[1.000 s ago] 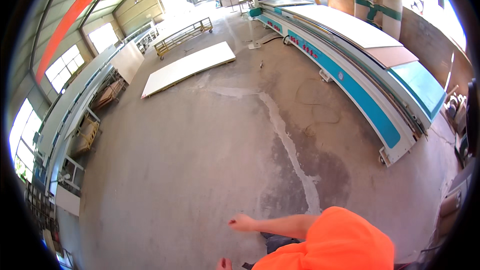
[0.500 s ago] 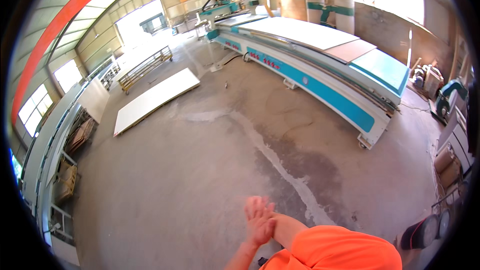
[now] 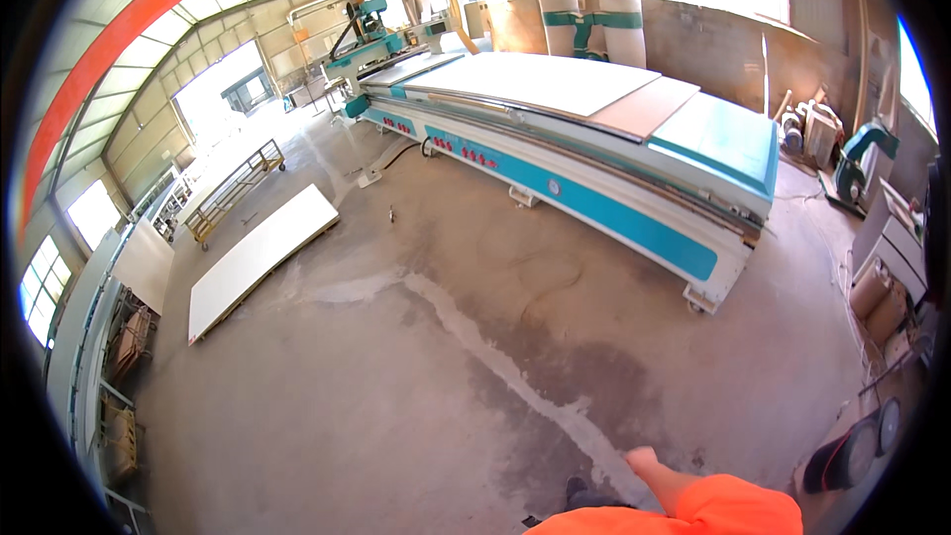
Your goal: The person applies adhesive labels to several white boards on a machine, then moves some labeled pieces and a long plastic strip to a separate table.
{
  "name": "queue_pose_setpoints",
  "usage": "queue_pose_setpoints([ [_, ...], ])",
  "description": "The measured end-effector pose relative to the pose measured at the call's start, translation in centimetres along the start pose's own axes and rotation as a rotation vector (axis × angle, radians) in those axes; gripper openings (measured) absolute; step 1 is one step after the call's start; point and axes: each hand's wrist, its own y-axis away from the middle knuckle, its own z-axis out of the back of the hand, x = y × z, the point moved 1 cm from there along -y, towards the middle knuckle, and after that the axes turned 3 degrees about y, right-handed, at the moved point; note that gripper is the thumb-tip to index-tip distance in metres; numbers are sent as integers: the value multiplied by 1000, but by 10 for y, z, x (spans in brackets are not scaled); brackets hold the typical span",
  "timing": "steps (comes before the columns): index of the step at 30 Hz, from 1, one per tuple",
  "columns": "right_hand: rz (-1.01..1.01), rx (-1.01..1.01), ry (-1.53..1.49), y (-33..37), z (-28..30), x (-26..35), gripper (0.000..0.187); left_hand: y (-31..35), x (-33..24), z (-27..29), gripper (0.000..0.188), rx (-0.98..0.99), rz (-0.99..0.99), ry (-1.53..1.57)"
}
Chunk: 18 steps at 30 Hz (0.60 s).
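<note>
- Bare concrete floor (image 3: 396, 406) fills the middle of the frame; a pale streak (image 3: 495, 362) runs diagonally toward the lower right
- White flat panel (image 3: 260, 256) lies on it at centre left
- Long white-and-teal machine bed (image 3: 594, 203) stands on it at upper right; large boards (image 3: 540, 79) lie on top
- Metal trolley rack (image 3: 233, 188), perhaps empty, upper left

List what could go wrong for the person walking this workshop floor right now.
1. The white board lies flat on the concrete floor, left of the path: a likely trip hazard if the person drifts that way.
2. Only one hand shows, empty, swinging over the floor; the long teal-and-white machine stands to the right, and its corner foot juts out low.
3. Dark patches on the floor might be damp and slippery; the picture cannot confirm it.
</note>
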Motion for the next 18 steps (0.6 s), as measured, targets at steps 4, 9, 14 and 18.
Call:
queue_pose_setpoints([
  [4, -300, 262, -367, 5, -28, -88, 19, -29, -45, 27, 55, -53, 91, 61],
  [9, -1047, -12, -1081, -57, -2, -161, 24, -87, -98, 49, 47, -36, 161, 109],
  [14, -900, -93, -1123, -178, 111, -143, 30, -179, -145, 88, 41, -19, 189, 53],
  [18, -673, -83, -1138, -253, 208, -128, 31, -302, -227, 170, 37, -135, 26, -49],
])
